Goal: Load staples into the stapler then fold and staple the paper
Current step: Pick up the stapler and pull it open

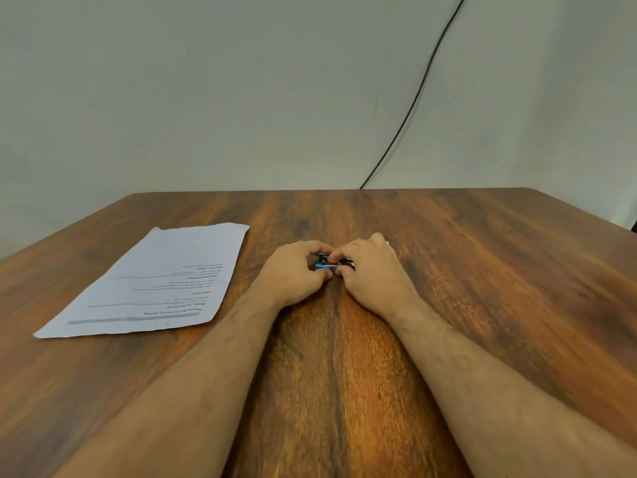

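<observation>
**Stapler in both hands, paper untouched**

Stapler (333, 265): small, blue/dark, on the worktop (482, 288) right of the paper (155, 281). Left hand (296, 274) grips its left end with curled fingers; right hand (372, 270) fingers pinch the right part. Mostly hidden, so whether it's open I cannot tell. Long axis runs left-right. Likely rigid, light, slippery; hold the body sides. Paper: thin, floppy, flat, long axis angled away to the right; lift by a corner.

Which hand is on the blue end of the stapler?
The left hand. Its fingers curl around the blue end of the stapler, while the right hand pinches the dark part further right. The paper lies flat, untouched.
</observation>
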